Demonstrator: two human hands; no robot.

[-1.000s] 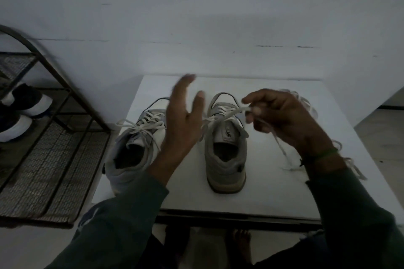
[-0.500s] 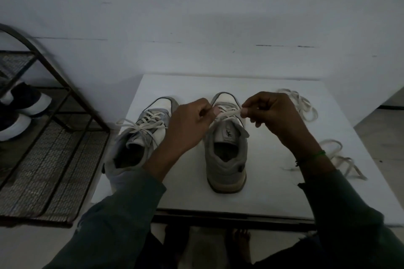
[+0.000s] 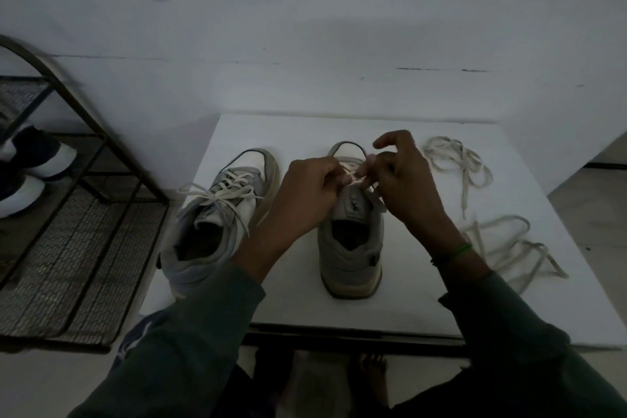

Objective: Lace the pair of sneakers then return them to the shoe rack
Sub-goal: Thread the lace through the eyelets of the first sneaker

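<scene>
Grip: left hand (image 3: 310,195) and right hand (image 3: 409,185) both pinch the lace (image 3: 353,177), fingers curled.
Shoe in hand: grey sneaker (image 3: 351,248) under the hands on the desk (image 3: 417,302), toe toward 12 o'clock.
Advice: pull both ends evenly and seat the knot low.
Outward: laced sneaker (image 3: 217,214) at 9 o'clock, with the shoe rack (image 3: 78,248) beyond.

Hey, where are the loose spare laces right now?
In the head view, the loose laces lie on the white table's right side, just right of the right hand, which pinches the lace of the right sneaker.

Left hand (image 3: 305,195) and right hand (image 3: 409,188) pinch the lace (image 3: 353,177) over one sneaker (image 3: 351,258); the tied sneaker (image 3: 210,231) sits at its nine o'clock.
</scene>
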